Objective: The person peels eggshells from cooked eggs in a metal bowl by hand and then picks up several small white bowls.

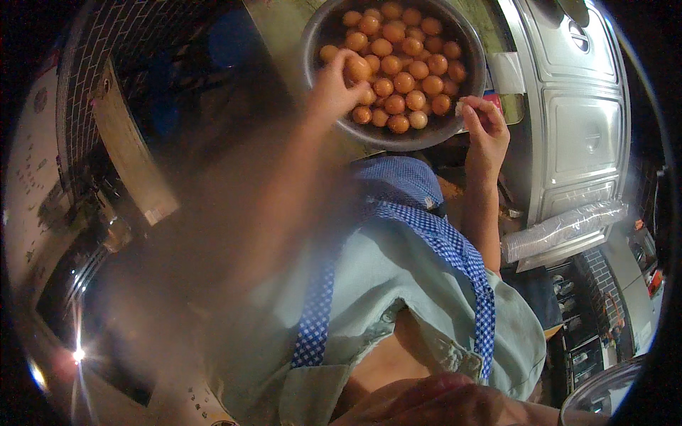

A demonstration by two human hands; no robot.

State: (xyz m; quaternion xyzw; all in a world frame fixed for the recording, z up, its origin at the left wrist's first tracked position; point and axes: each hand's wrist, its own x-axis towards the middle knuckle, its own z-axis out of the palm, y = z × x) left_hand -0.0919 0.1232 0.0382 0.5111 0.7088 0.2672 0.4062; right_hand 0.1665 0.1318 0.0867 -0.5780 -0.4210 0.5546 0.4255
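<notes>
A large round metal basin (474,58) holds many brown eggs (403,82), which look wet. On its left side my left hand (338,88) reaches over the rim with an egg (358,68) between thumb and fingers. My right hand (486,125) is at the basin's lower right edge, thumb and fingertips pinched on a small pale piece (460,106) that I cannot identify. A blue checked apron (407,183) hangs before my body, below the basin.
A metal unit with stamped panels (583,133) stands at the right, with a long plastic-wrapped stack (565,229) on it. A white paper-like piece (507,73) lies beside the basin. A wooden board (133,149) is at the left. Blur covers part of the left side.
</notes>
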